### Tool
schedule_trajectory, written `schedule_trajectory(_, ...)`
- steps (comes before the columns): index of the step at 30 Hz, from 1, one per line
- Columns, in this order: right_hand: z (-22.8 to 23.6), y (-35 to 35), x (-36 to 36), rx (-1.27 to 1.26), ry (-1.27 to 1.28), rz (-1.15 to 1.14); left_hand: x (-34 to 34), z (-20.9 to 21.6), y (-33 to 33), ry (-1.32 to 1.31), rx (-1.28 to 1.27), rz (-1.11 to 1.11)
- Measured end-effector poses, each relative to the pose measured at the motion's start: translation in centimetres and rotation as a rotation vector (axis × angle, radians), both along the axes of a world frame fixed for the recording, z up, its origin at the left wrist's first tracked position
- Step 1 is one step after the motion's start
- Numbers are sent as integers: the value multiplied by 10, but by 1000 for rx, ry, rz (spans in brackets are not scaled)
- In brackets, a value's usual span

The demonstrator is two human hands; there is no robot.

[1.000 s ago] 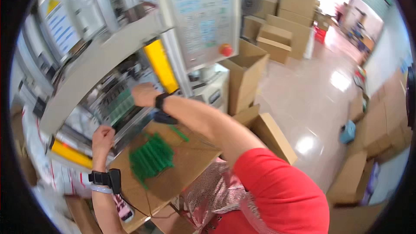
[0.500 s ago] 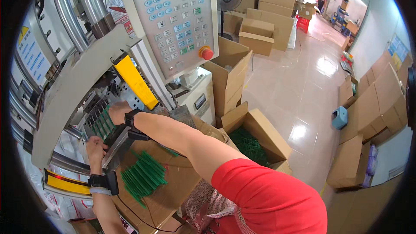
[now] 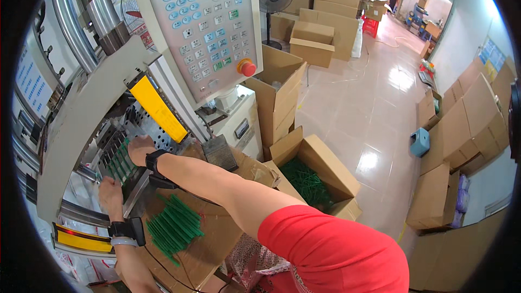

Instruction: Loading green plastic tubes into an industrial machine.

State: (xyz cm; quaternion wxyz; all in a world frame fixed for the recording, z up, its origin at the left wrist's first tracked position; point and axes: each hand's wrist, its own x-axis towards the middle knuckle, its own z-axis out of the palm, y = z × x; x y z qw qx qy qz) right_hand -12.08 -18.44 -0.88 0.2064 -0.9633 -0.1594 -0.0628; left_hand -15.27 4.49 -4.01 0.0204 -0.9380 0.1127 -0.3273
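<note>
Inside the machine's opening lies a row of thin green plastic strips (image 3: 120,164), side by side over a dark slotted metal mould (image 3: 111,144). My right hand (image 3: 141,151), with a black band at the wrist, is closed at the far right end of these strips. At their near left end is my left hand (image 3: 111,194), its fingers bent inward; what they pinch is hidden. It wears a black band and a pale bracelet. On the cardboard-covered table below the hands rests a loose pile of green strips (image 3: 173,225).
A control panel (image 3: 209,32) with a red knob stands above the table. Yellow guard bars (image 3: 157,108) flank the machine opening. A grey metal block (image 3: 220,153) sits at the table's far edge. An open carton (image 3: 336,168) holds more green strips; other cartons line the tiled floor.
My left hand has shifted slightly left and down, and its fingertips show less. My right hand stays at the green strips. The whole view has turned a little, moving the surroundings left.
</note>
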Motion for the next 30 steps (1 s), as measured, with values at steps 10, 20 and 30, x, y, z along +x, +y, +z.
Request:
schedule_trajectory(10, -9, 14, 6, 110, -16, 22, -21, 34, -26, 596, -938, 66)
schedule_trajectory(20, -24, 22, 3, 98, -148, -41, -3, 11, -35, 461, -990, 79)
schedule_trajectory(30, 6, 13, -10, 126, 128, 95, -19, 33, -66, 631, -1285, 97)
